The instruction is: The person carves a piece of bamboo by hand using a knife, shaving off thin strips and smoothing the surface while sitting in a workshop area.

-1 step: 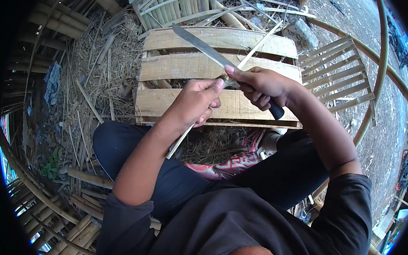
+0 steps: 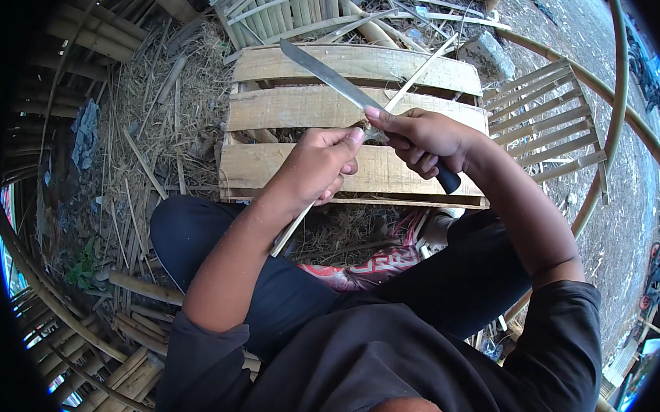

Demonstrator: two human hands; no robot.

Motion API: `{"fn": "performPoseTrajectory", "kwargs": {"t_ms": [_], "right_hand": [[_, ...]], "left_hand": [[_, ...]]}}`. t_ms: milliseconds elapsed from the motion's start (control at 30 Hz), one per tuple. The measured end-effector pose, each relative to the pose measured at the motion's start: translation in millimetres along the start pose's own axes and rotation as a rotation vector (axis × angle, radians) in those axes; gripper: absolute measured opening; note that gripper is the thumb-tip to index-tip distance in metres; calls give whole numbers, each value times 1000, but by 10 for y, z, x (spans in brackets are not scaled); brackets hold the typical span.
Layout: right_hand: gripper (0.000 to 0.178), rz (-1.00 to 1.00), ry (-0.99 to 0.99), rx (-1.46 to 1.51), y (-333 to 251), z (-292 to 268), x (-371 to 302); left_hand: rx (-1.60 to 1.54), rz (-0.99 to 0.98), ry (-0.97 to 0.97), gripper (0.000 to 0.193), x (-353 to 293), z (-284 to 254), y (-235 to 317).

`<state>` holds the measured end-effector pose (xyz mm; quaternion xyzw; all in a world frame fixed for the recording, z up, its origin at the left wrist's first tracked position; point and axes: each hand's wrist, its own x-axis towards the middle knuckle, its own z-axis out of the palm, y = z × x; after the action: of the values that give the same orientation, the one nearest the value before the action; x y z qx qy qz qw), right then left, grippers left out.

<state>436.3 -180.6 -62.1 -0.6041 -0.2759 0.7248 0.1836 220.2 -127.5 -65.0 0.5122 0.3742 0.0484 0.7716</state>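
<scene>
Pale strip (image 2: 422,71) slants above the slatted wooden platform (image 2: 297,105), seemingly one piece down past the left hand (image 2: 321,161) — from my remote seat I can't tell how much is worked or left. Left thumb and fingers pinch it closely; the right hand (image 2: 425,136) wraps the knife's (image 2: 342,87) dark handle, blade pointing away leftward — both forearms angled inward.
</scene>
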Motion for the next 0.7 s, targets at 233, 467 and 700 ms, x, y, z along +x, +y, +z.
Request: {"fn": "performPoseTrajectory", "kwargs": {"t_ms": [233, 467, 700], "right_hand": [[63, -103, -10, 12, -130, -145, -289], [55, -306, 622, -373, 128, -404, 49], [45, -403, 770, -477, 169, -531, 89]], "left_hand": [[722, 434, 644, 43, 151, -186, -140], [575, 437, 640, 45, 83, -271, -27], [551, 443, 637, 46, 153, -327, -69]]}}
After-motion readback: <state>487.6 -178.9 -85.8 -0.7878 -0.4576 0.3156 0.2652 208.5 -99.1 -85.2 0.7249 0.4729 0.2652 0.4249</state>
